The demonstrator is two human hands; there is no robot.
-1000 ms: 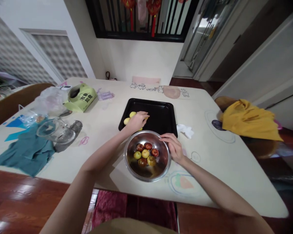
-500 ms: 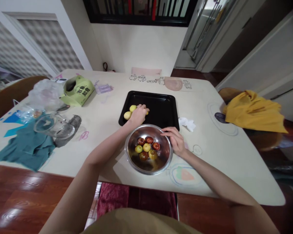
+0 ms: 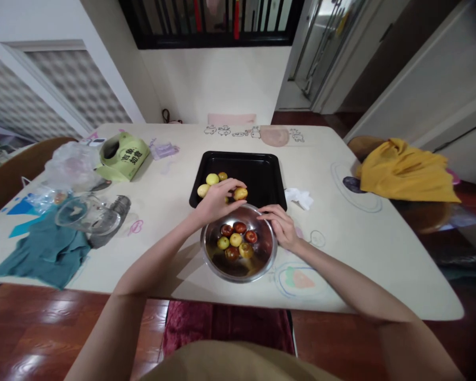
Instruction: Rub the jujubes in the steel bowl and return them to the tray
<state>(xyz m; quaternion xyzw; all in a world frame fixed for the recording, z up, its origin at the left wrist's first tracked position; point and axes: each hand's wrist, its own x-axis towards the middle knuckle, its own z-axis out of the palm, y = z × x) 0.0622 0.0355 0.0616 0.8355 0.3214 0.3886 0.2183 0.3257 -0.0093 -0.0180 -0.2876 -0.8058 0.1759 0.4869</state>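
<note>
My left hand is over the near edge of the black tray, its fingers closed on a yellow-brown jujube. More jujubes, pale yellow-green and brownish, lie at the tray's left side, partly hidden by that hand. In front of the tray stands a shiny metal bowl holding several jujubes, some dark red and some yellow-green. With its fingers on the bowl's right rim, my right hand steadies the bowl.
A crumpled white tissue lies right of the tray. On the left are a clear glass jug, a teal cloth, a green paper bag and a plastic bag. Yellow fabric drapes a chair at right.
My left hand has come nearer, from the fruit in the tray toward the bowl, with a jujube in its fingers. A brownish jujube now shows behind it. My right hand stays on the rim.
</note>
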